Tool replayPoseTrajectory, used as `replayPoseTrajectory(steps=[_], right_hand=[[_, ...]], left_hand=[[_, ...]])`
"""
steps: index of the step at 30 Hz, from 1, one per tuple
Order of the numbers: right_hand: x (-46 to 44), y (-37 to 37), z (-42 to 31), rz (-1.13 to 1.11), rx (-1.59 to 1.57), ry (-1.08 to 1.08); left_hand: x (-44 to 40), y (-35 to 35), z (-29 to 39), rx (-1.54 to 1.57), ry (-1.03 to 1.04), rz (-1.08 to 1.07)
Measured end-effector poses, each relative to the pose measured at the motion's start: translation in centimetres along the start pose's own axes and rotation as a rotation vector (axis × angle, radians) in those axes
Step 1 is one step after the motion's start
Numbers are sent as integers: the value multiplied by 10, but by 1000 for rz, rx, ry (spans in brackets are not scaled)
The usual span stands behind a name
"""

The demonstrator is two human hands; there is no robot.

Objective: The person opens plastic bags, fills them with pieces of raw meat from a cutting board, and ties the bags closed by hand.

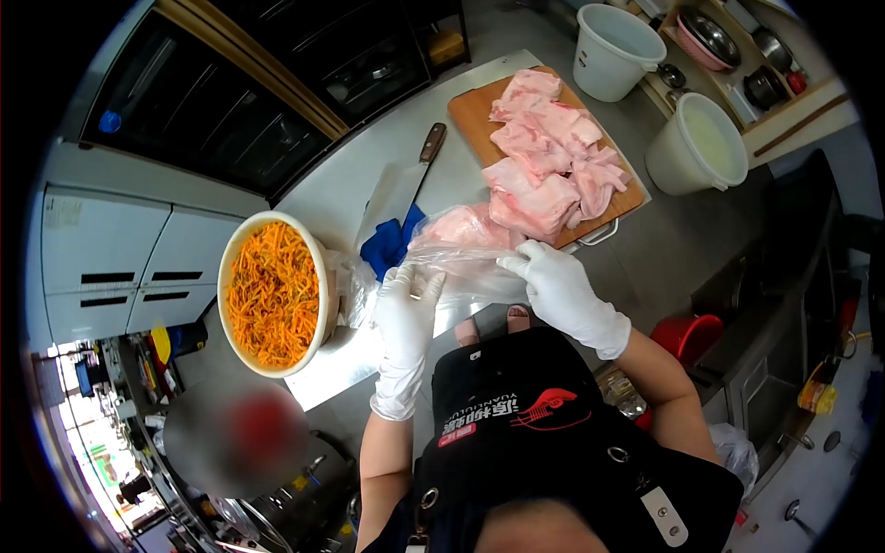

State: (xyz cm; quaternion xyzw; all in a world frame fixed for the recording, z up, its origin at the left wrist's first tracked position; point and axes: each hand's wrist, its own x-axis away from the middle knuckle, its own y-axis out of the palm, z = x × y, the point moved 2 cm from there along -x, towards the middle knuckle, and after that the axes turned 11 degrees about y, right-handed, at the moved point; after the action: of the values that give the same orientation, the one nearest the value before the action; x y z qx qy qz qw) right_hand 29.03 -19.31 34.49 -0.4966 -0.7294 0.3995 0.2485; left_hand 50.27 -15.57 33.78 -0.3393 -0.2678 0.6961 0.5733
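Observation:
Both hands wear white gloves. My left hand [406, 313] pinches the near left edge of a clear plastic bag [461, 276]. My right hand [553, 281] grips the bag's right side between thumb and fingers. Inside the bag lies a piece of pale pink meat [466, 227]. Several raw pieces of meat [535, 198] are heaped on a wooden cutting board [475, 115], just beyond my right hand. A cleaver [395, 192] with a brown handle rests on the metal table [346, 198], a blue cloth [383, 251] partly over its blade.
A tub of orange shreds [277, 295] stands at the table's left end. Two white buckets [616, 55] are beyond the board at the upper right. On the right is a red bucket [687, 339]; shelves with bowls [708, 39] stand at the top right.

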Motion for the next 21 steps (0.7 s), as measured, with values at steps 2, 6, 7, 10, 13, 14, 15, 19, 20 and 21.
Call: replayPoseTrajectory(steps=[2, 6, 7, 10, 13, 14, 15, 19, 20, 21], right_hand=[[3, -10, 8, 20, -22, 27], [4, -18, 19, -9, -23, 141], [4, -17, 23, -14, -28, 163], [2, -9, 36, -139, -214, 183], [-25, -22, 62, -46, -555, 136], [-51, -30, 76, -43, -763, 216], [-73, -21, 105, 125, -759, 300], [-174, -2, 167, 262, -62, 484], [-190, 4, 169, 163, 51, 541], [-203, 8, 165, 63, 166, 594]], left_hand=[[-1, 5, 3, 13, 143, 54], [-7, 11, 10, 180, 270, -162], [-10, 10, 16, 164, 358, -145], [-13, 12, 10, 370, 137, -337], [-19, 14, -3, 406, 190, -203], [-20, 12, -5, 417, 161, -167], [-22, 8, -6, 362, 168, -143], [-26, 7, -17, 361, 86, -68], [-27, 6, -17, 335, 97, -43], [-29, 4, -17, 309, 108, -18]])
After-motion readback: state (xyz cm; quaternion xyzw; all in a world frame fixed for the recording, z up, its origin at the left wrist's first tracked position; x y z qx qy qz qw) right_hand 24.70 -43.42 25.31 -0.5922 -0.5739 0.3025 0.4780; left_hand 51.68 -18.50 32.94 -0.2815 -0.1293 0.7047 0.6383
